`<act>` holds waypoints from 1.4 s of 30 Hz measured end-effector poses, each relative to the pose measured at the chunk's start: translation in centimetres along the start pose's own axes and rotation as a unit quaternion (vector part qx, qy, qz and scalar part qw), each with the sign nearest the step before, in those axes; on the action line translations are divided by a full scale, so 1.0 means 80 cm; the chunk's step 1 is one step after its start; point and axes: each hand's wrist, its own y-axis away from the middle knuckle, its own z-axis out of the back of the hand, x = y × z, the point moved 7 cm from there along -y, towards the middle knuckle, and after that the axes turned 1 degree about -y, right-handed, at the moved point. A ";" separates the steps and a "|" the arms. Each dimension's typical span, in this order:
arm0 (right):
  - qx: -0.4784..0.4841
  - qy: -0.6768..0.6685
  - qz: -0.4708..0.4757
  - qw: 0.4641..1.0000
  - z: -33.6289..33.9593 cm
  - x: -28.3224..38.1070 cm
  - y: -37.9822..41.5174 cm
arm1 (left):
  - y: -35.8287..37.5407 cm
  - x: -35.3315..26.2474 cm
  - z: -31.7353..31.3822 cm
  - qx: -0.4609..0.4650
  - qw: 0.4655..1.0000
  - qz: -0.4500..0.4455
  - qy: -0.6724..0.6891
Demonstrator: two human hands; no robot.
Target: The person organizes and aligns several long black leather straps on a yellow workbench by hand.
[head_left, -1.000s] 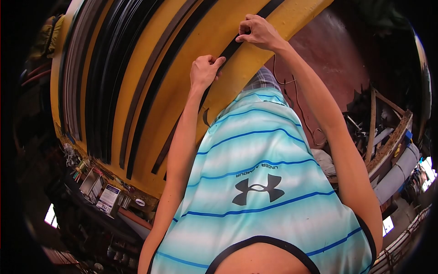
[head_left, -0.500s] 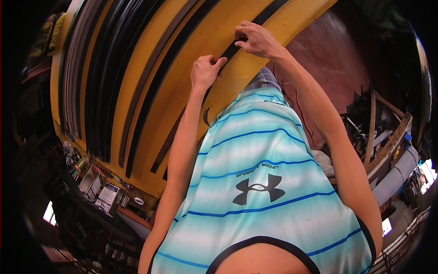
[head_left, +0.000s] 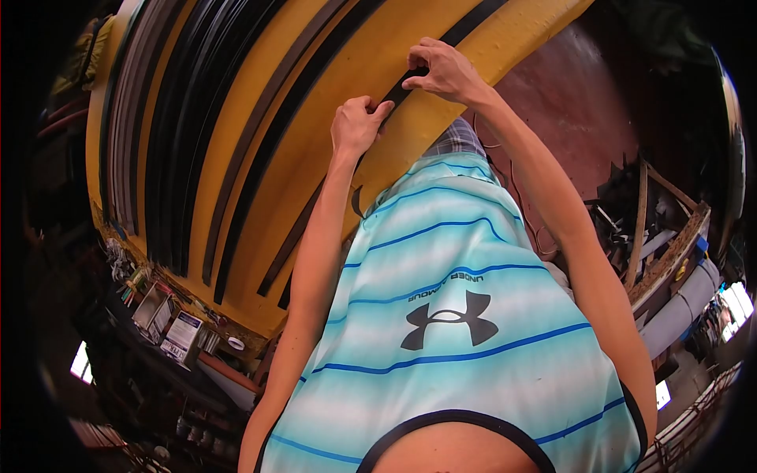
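A long black strip (head_left: 475, 22) lies along the near edge of a yellow table (head_left: 418, 126). My left hand (head_left: 357, 126) is closed on this strip, thumb against curled fingers. Farther up the same strip, my right hand (head_left: 443, 71) pinches it with thumb and bent fingers. A short stretch of the strip shows between the hands. Beyond them lie another black strip (head_left: 277, 132), a brown strip (head_left: 251, 130) and a bundle of glossy black strips (head_left: 180, 150), roughly parallel to it.
Several greyish strips (head_left: 130, 150) lie at the table's far left. Past its lower left end are a labelled container (head_left: 183, 336) and a small white ring (head_left: 236, 344). Reddish floor (head_left: 552, 110) shows at right, with a wooden frame (head_left: 670, 252) and dark scraps.
Both hands keep their hold on the strip. My right thumb sits slightly farther left. The view has shifted a little.
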 end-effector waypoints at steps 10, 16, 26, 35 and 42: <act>-0.028 0.138 0.177 0.974 -0.048 0.046 0.053 | -0.005 0.005 -0.001 -0.030 0.997 -0.018 -0.063; 0.049 0.153 0.155 0.975 -0.069 0.028 0.068 | 0.005 0.007 -0.003 -0.003 0.999 0.047 0.015; -0.051 0.325 0.086 0.941 0.041 -0.059 0.037 | 0.002 0.006 -0.002 -0.016 0.998 0.036 0.043; 0.138 0.214 0.306 0.917 -0.039 0.072 0.013 | -0.001 0.003 0.003 -0.009 0.999 0.020 0.031; 0.156 0.186 0.307 0.920 -0.034 0.067 0.005 | 0.012 -0.004 0.006 0.044 0.996 0.004 0.080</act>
